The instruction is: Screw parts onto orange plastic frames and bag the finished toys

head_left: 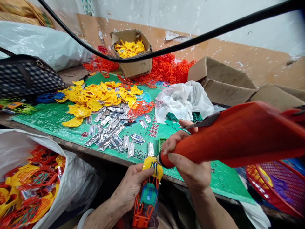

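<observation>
My left hand (128,183) is closed around a toy vehicle body (143,210) with an orange-red frame, a teal block in its middle and a yellow cover (149,162) at its far end. The thumb presses on the yellow cover. In my right hand (194,170) is a large red electric screwdriver (228,133), gripped near its front, with a metal lever along its top. Its nose meets the yellow cover; the bit's very tip is too small to make out. Just beyond lies a small green basket (161,143), partly hidden by the right hand.
Silver plates (111,127) and yellow covers (102,93) lie heaped on the green table sheet (50,119). An open sack (78,171) of assembled parts stands at left. Behind are a carton (135,68) and orange frames (171,68). A black cable (152,54) crosses overhead; a red basket (259,187) is at right.
</observation>
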Demonstrator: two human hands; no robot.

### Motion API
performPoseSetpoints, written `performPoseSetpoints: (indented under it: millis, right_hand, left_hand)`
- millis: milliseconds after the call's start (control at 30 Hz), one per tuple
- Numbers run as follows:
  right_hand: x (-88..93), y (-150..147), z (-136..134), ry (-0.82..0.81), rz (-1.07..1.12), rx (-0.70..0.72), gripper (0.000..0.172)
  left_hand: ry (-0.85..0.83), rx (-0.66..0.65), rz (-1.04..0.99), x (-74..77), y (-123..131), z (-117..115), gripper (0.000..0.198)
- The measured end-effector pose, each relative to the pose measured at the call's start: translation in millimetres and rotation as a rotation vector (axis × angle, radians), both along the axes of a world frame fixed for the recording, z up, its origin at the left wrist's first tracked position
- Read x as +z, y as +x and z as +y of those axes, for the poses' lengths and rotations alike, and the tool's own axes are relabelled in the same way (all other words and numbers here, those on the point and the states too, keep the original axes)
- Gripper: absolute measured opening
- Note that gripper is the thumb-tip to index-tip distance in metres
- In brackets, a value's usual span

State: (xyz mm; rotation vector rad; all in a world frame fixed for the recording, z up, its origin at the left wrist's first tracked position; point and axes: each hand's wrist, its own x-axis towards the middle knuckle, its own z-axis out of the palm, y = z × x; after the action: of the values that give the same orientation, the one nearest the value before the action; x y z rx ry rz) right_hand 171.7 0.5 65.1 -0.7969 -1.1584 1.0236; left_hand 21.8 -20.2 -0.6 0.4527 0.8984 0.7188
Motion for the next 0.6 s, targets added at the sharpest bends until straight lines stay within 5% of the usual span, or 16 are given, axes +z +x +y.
performPoseSetpoints:
  millis: [300,600]
  right_hand:
    - [-5.0,-0.1,1.1,-0.061,-0.049,-0.033,0.024]
    - [-6.0,-4.7,0.3,-0.045,0.017,-0.008,0.042]
  left_hand:
    - [-0.004,0.001,0.057,-6.1,-1.4,-2.3,0.032]
    - [0.003,0.011,0.031,-4.7,-3.2,-2.2,0.027]
